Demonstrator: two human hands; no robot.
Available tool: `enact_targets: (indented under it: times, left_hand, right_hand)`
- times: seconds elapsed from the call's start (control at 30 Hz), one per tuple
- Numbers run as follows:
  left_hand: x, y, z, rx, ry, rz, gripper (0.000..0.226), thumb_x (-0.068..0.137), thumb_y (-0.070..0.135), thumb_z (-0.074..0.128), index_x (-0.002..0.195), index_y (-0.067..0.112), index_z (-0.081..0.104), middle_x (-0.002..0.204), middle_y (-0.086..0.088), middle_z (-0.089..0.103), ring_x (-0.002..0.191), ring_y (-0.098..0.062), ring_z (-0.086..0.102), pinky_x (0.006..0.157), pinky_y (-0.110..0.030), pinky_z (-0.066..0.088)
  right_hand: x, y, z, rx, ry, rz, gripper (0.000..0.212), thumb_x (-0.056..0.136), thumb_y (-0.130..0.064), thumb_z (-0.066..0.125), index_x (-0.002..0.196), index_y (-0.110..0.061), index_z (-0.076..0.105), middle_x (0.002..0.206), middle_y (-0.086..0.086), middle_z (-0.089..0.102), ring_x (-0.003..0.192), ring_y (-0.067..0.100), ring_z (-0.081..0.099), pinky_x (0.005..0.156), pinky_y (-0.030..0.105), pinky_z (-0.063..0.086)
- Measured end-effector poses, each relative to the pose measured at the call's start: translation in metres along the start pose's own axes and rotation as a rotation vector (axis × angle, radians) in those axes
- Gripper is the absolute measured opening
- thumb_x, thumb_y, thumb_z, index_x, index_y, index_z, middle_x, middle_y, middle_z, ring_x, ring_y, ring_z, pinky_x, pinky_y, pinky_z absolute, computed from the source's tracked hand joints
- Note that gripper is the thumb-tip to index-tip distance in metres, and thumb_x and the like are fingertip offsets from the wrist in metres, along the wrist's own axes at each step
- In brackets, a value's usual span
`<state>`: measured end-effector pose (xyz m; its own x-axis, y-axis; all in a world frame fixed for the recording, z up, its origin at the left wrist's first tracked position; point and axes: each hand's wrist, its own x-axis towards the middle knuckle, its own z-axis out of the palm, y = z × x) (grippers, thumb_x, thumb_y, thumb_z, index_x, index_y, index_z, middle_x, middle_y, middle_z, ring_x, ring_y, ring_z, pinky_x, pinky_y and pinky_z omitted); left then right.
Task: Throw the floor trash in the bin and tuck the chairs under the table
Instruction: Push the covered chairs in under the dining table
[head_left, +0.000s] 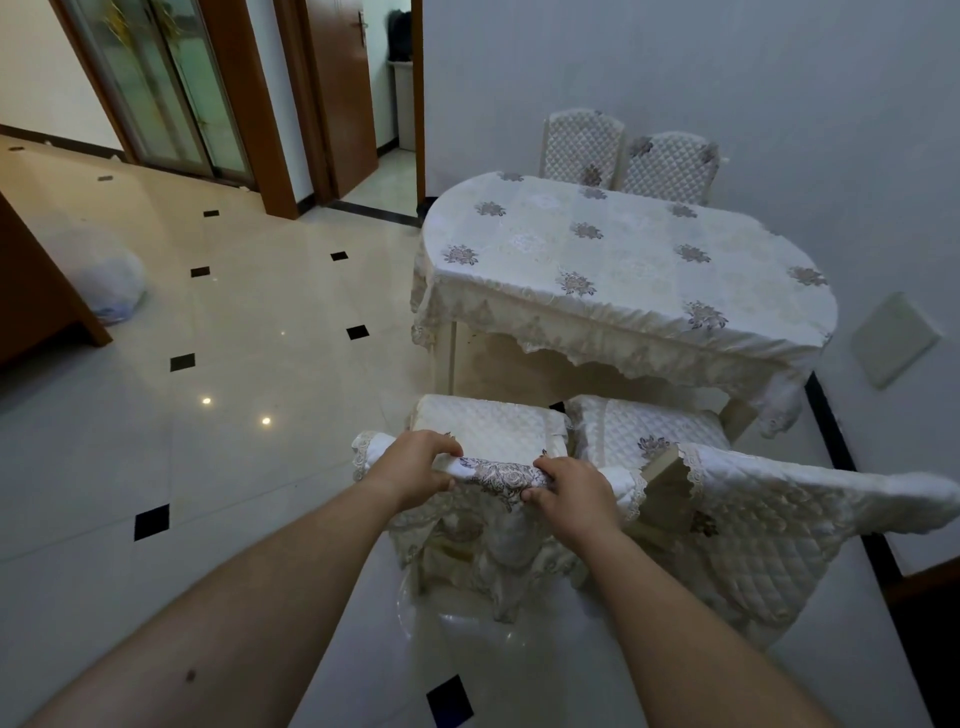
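Both hands — left hand (415, 462) and right hand (574, 493) — grip the near chair's (493, 431) top rail; push it squarely toward the table (623, 260), clearing the neighbouring chair (727, 499).

A: Chairs?
B: Four: far left chair (582, 148), far right chair (670, 163), near left chair (493, 431), near right chair (753, 525).
A: Counter?
B: One counter (493, 364), one tablecloth (623, 249).
A: Hands?
B: Two: left hand (415, 467), right hand (571, 499).
A: Floor?
B: One white bag (117, 286).
A: Doors?
B: One brown door (343, 104), one glass sliding door (156, 88).
A: Wall?
B: One pale wall plate (893, 338).
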<state>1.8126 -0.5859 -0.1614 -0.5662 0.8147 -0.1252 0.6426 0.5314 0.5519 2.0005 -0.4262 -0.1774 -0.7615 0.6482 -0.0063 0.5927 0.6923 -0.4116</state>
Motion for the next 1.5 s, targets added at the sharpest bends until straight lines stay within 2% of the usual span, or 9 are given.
enact_targets:
  times: [0.1,0.27,0.53,0.67,0.83,1.1,1.23,1.37,1.5]
  left_hand:
    - [0.013,-0.006,-0.006,0.003,-0.016,0.014,0.045,0.077,0.02,0.084,0.12,0.023,0.072,0.127,-0.001,0.069,0.12,-0.022,0.059,0.1,-0.04,0.048]
    - [0.034,-0.012,-0.019,0.031,-0.045,0.05,0.047,0.076,0.019,0.084,0.122,0.022,0.072,0.126,-0.001,0.069,0.118,-0.021,0.06,0.098,-0.035,0.047]
    - [0.06,-0.015,-0.028,0.008,-0.063,0.078,0.043,0.077,0.017,0.083,0.119,0.022,0.073,0.123,-0.002,0.069,0.116,-0.022,0.06,0.097,-0.034,0.048]
    - [0.074,-0.014,-0.032,0.026,-0.088,0.107,0.036,0.077,0.017,0.083,0.112,0.022,0.075,0.11,0.0,0.071,0.105,-0.019,0.061,0.087,-0.032,0.047]
    - [0.093,-0.014,-0.037,0.063,-0.126,0.138,0.036,0.078,0.015,0.08,0.112,0.02,0.074,0.108,-0.001,0.071,0.104,-0.019,0.061,0.083,-0.032,0.046]
    - [0.121,-0.017,-0.043,0.047,-0.166,0.125,0.043,0.074,0.012,0.081,0.116,0.02,0.074,0.112,-0.001,0.071,0.105,-0.02,0.063,0.09,-0.038,0.052]
    - [0.129,-0.016,-0.045,0.062,-0.171,0.152,0.042,0.074,0.011,0.081,0.114,0.02,0.074,0.107,0.001,0.072,0.098,-0.017,0.062,0.081,-0.032,0.049]
    - [0.136,-0.018,-0.047,0.063,-0.181,0.16,0.047,0.073,0.011,0.082,0.118,0.02,0.073,0.111,0.002,0.071,0.102,-0.016,0.063,0.081,-0.028,0.046]
    - [0.145,-0.018,-0.052,0.077,-0.19,0.18,0.041,0.074,0.01,0.08,0.113,0.02,0.074,0.1,0.005,0.07,0.09,-0.012,0.058,0.069,-0.024,0.037]
  right_hand:
    - [0.008,-0.008,0.001,0.034,0.013,0.034,0.029,0.084,-0.04,0.074,0.105,-0.021,0.072,0.099,-0.003,0.07,0.099,0.024,0.059,0.082,0.039,0.05]
    - [0.022,-0.02,0.0,0.086,0.013,0.116,0.032,0.085,-0.035,0.076,0.111,-0.017,0.071,0.106,0.002,0.071,0.102,0.025,0.061,0.086,0.04,0.052]
    - [0.048,-0.021,0.004,0.18,-0.004,0.219,0.04,0.082,-0.035,0.08,0.12,-0.026,0.069,0.114,-0.001,0.071,0.101,0.022,0.064,0.087,0.038,0.054]
    - [0.056,-0.019,0.01,0.257,0.03,0.277,0.051,0.081,-0.033,0.083,0.129,-0.026,0.067,0.121,-0.001,0.069,0.106,0.02,0.064,0.092,0.041,0.054]
    - [0.072,-0.019,0.013,0.308,0.053,0.323,0.057,0.077,-0.035,0.085,0.13,-0.027,0.067,0.122,-0.002,0.069,0.106,0.018,0.065,0.094,0.042,0.055]
    - [0.094,-0.016,0.013,0.315,0.057,0.358,0.056,0.078,-0.034,0.085,0.131,-0.026,0.066,0.122,0.0,0.07,0.109,0.02,0.065,0.094,0.039,0.053]
    - [0.098,-0.017,0.013,0.272,0.065,0.368,0.054,0.079,-0.038,0.083,0.129,-0.03,0.066,0.119,0.0,0.069,0.109,0.023,0.064,0.093,0.041,0.053]
    - [0.101,-0.021,0.016,0.264,0.093,0.389,0.054,0.078,-0.039,0.083,0.129,-0.031,0.066,0.12,0.0,0.069,0.109,0.023,0.064,0.094,0.04,0.053]
    - [0.11,-0.021,0.018,0.267,0.096,0.385,0.055,0.078,-0.04,0.083,0.129,-0.03,0.066,0.123,0.0,0.069,0.113,0.023,0.063,0.096,0.042,0.053]
